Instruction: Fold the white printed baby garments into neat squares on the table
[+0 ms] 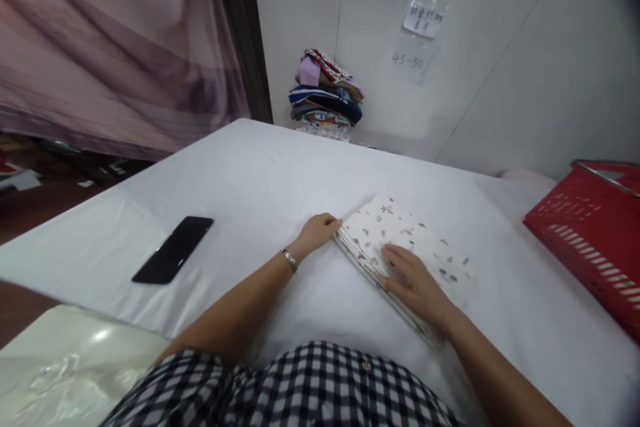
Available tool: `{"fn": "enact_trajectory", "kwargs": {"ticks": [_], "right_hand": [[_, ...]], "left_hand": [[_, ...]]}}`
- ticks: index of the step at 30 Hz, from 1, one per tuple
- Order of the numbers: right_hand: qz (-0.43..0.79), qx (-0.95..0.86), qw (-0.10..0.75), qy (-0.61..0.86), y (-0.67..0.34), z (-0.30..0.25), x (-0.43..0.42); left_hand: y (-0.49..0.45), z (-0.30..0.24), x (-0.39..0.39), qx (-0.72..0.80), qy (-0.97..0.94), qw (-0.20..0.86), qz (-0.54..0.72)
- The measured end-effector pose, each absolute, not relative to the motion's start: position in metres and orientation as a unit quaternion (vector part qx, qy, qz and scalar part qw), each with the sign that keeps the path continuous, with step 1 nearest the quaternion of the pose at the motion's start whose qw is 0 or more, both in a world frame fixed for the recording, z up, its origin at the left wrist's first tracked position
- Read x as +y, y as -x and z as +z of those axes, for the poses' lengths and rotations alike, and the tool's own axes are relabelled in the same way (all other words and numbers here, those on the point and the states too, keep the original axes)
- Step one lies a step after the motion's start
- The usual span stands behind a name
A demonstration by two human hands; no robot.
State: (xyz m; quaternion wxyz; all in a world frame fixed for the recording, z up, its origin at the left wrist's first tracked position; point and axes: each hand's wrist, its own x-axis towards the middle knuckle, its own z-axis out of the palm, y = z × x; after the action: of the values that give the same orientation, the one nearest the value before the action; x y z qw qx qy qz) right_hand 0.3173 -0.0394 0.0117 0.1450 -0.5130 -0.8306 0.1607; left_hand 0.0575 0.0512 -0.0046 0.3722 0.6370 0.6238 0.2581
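A folded white cloth [425,240] with small printed figures lies on the white table [270,167], right of centre. My left hand [319,231] touches the cloth's left edge, its fingers curled against the folded layers. My right hand [413,281] lies flat on top of the cloth's near part, fingers stretched out and together. A thin bracelet sits on my left wrist.
A black phone [173,249] lies on the table at the left. A red plastic basket [593,233] stands at the right edge. A pile of folded clothes [326,95] sits at the far corner against the wall. A shiny white bag [70,367] is at the near left.
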Motion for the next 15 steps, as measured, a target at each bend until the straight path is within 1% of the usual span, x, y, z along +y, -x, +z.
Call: {"fn": "enact_trajectory", "kwargs": {"ticks": [3, 7, 9, 11, 15], "right_hand": [[0.133, -0.836, 0.133, 0.516, -0.299, 0.022, -0.034], [0.106, -0.839, 0.072, 0.529, -0.28, 0.029, -0.025], [0.104, -0.834, 0.047, 0.539, -0.276, 0.029, -0.021], [0.111, -0.831, 0.036, 0.544, -0.274, 0.027, -0.018], [0.148, -0.828, 0.047, 0.54, -0.276, 0.025, -0.014]], "left_hand": [[-0.054, -0.011, 0.046, 0.618, -0.619, 0.413, 0.254], [-0.052, -0.013, 0.042, 0.597, -0.604, 0.456, 0.268], [-0.051, -0.014, 0.04, 0.596, -0.609, 0.449, 0.268], [-0.05, -0.016, 0.038, 0.602, -0.626, 0.421, 0.262], [-0.051, -0.018, 0.034, 0.613, -0.646, 0.372, 0.263]]}}
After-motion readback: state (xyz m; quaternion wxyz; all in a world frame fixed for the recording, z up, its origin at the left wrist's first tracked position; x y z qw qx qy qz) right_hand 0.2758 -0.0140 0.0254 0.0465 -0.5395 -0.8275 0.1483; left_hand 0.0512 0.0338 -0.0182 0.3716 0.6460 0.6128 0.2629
